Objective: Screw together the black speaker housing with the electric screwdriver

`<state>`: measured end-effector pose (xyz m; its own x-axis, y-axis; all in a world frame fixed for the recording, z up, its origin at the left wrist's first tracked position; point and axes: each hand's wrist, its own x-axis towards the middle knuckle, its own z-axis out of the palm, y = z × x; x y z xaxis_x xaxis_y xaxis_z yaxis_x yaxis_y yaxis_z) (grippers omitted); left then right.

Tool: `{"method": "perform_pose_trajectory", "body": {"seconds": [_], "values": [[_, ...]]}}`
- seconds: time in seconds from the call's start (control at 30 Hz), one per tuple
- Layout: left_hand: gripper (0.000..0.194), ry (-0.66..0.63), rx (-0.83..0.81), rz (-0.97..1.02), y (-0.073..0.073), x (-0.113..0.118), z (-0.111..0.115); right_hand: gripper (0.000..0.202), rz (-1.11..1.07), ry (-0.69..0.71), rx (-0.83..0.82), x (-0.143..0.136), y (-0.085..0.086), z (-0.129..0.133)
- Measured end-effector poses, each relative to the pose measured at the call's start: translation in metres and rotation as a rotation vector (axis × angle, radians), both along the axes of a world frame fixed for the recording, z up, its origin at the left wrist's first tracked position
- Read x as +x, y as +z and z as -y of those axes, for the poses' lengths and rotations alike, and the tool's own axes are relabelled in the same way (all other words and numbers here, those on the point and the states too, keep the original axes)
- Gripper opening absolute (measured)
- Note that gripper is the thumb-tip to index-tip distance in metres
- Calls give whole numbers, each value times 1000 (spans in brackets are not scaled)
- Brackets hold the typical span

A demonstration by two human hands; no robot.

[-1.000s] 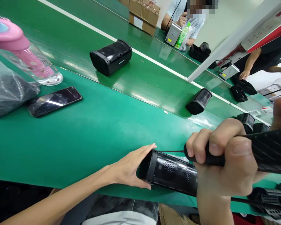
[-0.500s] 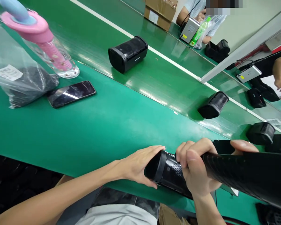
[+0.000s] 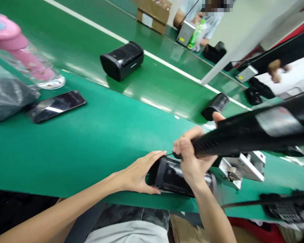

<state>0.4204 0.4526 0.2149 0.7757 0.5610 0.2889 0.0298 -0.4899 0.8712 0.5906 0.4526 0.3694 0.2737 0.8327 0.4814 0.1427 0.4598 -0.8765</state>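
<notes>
A black cylindrical speaker [image 3: 168, 177] lies on its side at the near edge of the green table. My left hand [image 3: 138, 173] cups its left end and holds it steady. Gripped in my right hand [image 3: 191, 158] is a long black electric screwdriver [image 3: 245, 133], whose thin bit touches the top of the speaker's left end. A white metal fixture [image 3: 243, 168] sits at the speaker's right end.
A dark phone [image 3: 57, 106], a bagged black item [image 3: 7, 98] and a pink-capped bottle [image 3: 22, 57] lie at left. More black speakers [image 3: 121, 60] [image 3: 215, 106] rest on the green conveyor [image 3: 154, 81]. Other people sit at the far side. A black part [image 3: 283, 207] lies at right.
The view shifted. My right hand has tilted the screwdriver up and brought its bit to the speaker's left end. My left hand stays on the speaker. The white fixture has come into view.
</notes>
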Motion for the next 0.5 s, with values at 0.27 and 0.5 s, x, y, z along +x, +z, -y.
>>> {"method": "perform_pose_trajectory", "body": {"seconds": [0.27,0.5], "values": [[82,90,177,-25,4,-12,8,37,-1,-473,254,66,95,73],[56,250,178,0,8,-8,8,35,125,-909,306,195,82,116]]}}
